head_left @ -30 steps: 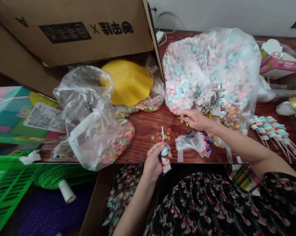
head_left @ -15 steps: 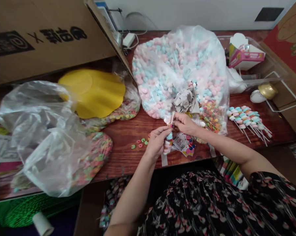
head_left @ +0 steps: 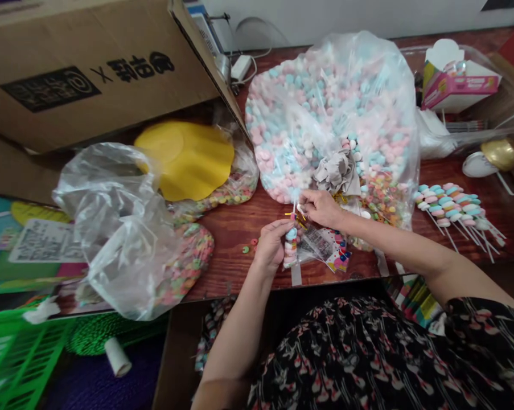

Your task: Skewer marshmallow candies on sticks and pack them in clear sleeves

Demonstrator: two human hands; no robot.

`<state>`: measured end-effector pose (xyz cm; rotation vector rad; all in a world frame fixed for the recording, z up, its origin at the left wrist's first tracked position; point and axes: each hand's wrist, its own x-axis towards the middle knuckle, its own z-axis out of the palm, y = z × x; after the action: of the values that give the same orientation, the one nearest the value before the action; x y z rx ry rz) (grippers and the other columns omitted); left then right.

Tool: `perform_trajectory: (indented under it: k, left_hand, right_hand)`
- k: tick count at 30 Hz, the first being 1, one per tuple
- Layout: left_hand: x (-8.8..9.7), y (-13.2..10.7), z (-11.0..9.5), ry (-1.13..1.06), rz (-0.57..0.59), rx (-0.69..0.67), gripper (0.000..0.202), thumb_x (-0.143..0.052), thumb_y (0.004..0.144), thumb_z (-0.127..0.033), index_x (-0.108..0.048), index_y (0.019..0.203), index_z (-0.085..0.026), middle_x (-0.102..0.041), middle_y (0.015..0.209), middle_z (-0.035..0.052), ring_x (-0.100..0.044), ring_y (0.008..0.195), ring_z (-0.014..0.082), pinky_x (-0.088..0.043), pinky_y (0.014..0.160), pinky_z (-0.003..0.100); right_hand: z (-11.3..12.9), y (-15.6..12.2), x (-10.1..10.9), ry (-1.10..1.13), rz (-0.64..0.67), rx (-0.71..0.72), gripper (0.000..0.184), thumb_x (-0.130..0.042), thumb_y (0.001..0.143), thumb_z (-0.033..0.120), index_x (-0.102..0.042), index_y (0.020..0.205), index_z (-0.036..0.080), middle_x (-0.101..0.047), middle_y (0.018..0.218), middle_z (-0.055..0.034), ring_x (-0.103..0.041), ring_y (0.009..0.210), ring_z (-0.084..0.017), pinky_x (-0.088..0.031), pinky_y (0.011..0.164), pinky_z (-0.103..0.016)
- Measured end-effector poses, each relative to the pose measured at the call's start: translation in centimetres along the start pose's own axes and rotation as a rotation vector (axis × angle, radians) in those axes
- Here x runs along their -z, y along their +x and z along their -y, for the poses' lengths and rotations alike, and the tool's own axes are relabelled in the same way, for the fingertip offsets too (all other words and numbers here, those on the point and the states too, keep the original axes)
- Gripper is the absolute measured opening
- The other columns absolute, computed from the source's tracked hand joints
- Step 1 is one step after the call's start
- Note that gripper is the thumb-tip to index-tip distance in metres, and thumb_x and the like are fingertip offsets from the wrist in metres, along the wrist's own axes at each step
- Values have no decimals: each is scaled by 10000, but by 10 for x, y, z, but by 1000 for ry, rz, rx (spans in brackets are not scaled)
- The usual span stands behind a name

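Note:
My left hand (head_left: 272,242) is closed around a marshmallow skewer (head_left: 291,250) in clear wrapping, held upright near the table's front edge. Its white stick (head_left: 294,204) points away from me. A thin gold tie (head_left: 290,214) lies across the neck of the wrapping, just above my left fingertips. My right hand (head_left: 320,208) is pinched together right beside the stick and the gold strands. What sits between those fingers is hidden. Below the right hand lies a printed packet (head_left: 337,250), and behind it is crumpled grey paper (head_left: 336,171).
A large clear bag of pink and blue marshmallows (head_left: 282,114) fills the back. Finished marshmallow skewers (head_left: 453,205) lie at right. Left stand a cardboard box (head_left: 111,74), a yellow wavy-edged dish (head_left: 188,159) and a bag of candy rings (head_left: 188,256). Loose candy rings (head_left: 246,249) lie nearby.
My right hand's fingers have come off the top of the stick to its right side. Gold strands now show at the wrapping's neck. The whole view has shifted left.

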<state>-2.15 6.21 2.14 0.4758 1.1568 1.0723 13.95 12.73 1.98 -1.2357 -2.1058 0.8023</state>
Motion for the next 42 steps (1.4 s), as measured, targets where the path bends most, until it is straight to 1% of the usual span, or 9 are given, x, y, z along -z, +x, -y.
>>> perform_trajectory:
  k: [4,8,10,12,15,20,28,34,42]
  left_hand:
    - [12,0,-6,-30,31,20,202,-779,558,-179,-669,697,-83,-678,619,56,-622,518,135,-489,454,215]
    - [15,-1,-8,-118,125,112,162,-750,579,-161,-661,687,-79,-662,610,59,-599,500,116,-460,408,181]
    - [12,-1,-6,-135,165,105,150,-743,598,-162,-663,692,-76,-662,616,65,-598,506,112,-457,404,172]
    - [7,0,-5,-132,184,59,146,-743,610,-167,-665,694,-76,-666,627,67,-602,514,113,-460,405,170]
    - [-1,4,-6,-108,199,15,151,-745,613,-180,-665,697,-83,-665,624,55,-591,488,106,-460,403,175]
    - [-7,8,-16,-71,166,-30,160,-748,593,-173,-667,701,-85,-666,631,45,-603,504,114,-467,413,185]
    - [12,11,-28,-101,27,-98,136,-710,616,-188,-659,700,-94,-663,623,33,-582,493,91,-428,397,154]
    - [6,-2,-19,-109,43,-7,133,-712,613,-166,-650,701,-88,-651,640,33,-596,522,95,-436,400,153]
    - [-9,-14,-11,-193,121,82,129,-695,641,-157,-639,738,-91,-636,634,34,-590,517,87,-419,382,131]
  right_hand:
    - [-5,-8,6,-193,-53,193,216,-503,807,106,-673,919,180,-677,895,-52,-586,766,-153,-400,676,-253]
    - [1,-19,14,-27,-75,517,246,-460,863,120,-685,894,212,-687,991,-43,-616,900,-142,-460,788,-261]
    - [4,-21,16,66,-90,447,179,-511,851,160,-684,866,203,-689,926,-37,-614,853,-142,-467,775,-268]
    - [4,-20,16,177,-62,209,128,-574,824,218,-680,877,170,-673,814,-29,-593,729,-133,-459,693,-258]
    - [3,-17,12,341,151,-65,172,-617,773,231,-679,896,129,-639,710,2,-541,606,-103,-412,597,-220]
    - [2,-12,9,262,204,-91,116,-570,776,191,-639,712,123,-534,603,38,-457,587,-87,-341,590,-204]
    - [5,-19,8,-442,248,25,181,-530,797,143,-665,918,154,-659,880,-101,-578,790,-197,-383,670,-279]
    - [6,-22,12,-332,-85,520,245,-428,904,180,-652,995,218,-638,1030,-79,-570,899,-178,-437,770,-303]
    - [0,-27,21,-388,-103,600,275,-464,863,159,-650,1050,238,-578,1212,-79,-557,979,-173,-460,785,-303]
